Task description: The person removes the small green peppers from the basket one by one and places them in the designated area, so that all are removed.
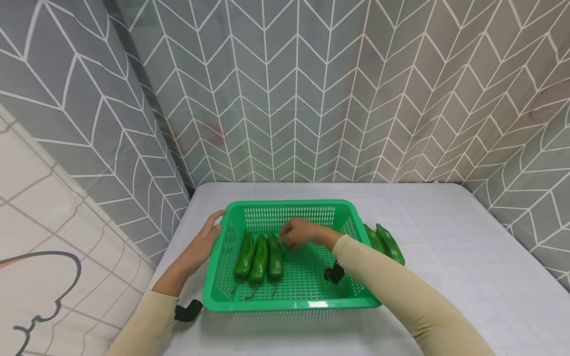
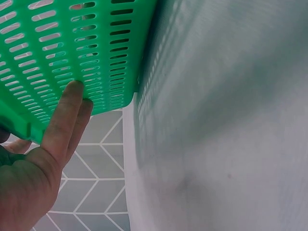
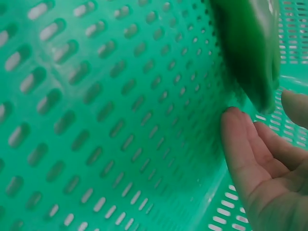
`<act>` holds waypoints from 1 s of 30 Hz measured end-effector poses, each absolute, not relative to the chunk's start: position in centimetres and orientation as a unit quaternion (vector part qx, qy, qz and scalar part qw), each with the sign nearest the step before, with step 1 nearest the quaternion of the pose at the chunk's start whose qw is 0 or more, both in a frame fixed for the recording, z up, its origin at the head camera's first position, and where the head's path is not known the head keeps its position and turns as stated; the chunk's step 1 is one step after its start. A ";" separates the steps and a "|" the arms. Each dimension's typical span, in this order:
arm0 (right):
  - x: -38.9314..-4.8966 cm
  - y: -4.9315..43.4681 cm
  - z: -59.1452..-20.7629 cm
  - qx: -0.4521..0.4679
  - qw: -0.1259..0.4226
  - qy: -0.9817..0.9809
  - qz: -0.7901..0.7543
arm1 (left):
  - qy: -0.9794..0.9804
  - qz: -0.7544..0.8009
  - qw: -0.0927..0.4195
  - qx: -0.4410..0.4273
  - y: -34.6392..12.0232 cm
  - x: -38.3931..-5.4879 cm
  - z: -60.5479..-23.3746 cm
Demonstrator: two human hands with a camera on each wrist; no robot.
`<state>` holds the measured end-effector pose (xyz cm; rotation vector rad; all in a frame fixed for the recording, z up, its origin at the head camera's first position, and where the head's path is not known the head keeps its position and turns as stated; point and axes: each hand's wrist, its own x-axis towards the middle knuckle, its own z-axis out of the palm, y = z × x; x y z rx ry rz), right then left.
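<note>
A green plastic basket [image 1: 294, 305] with slotted walls stands on the table. Three green chili peppers [image 1: 259, 259] lie side by side in its left half, stems toward the near side. My left hand [image 1: 202, 243] rests against the basket's left side. In the left wrist view, straight fingers [image 2: 67, 113] touch the outer wall below the rim. Inside the basket, my right hand [image 1: 300, 233] is beside the tip of the rightmost pepper [image 1: 275, 257]. The right wrist view shows its thumb and fingers [image 3: 238, 139] apart near a pepper tip [image 3: 262, 96], with nothing between them.
Two more green peppers [image 1: 389, 243] lie on the white-covered table [image 1: 438, 232], right of the basket and partly behind the right forearm. A grey chevron-patterned curtain [image 1: 294, 99] hangs behind the table. Each sleeve carries a black wrist mount [image 1: 189, 311].
</note>
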<state>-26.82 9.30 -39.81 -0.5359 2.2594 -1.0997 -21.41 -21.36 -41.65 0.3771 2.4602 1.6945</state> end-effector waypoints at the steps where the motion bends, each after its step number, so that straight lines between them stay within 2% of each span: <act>1: -26.8 9.2 -39.8 -0.193 0.287 0.841 -0.417 | 0.815 0.562 0.065 0.125 -21.4 -21.4 -41.6; 17: -26.7 7.9 -41.5 -0.134 0.309 0.822 -0.458 | 0.813 0.565 0.064 0.129 -21.3 -21.6 -42.0; 30: -26.4 7.3 -41.3 -0.143 0.307 0.826 -0.450 | 0.814 0.564 0.060 0.124 -21.3 -21.7 -42.1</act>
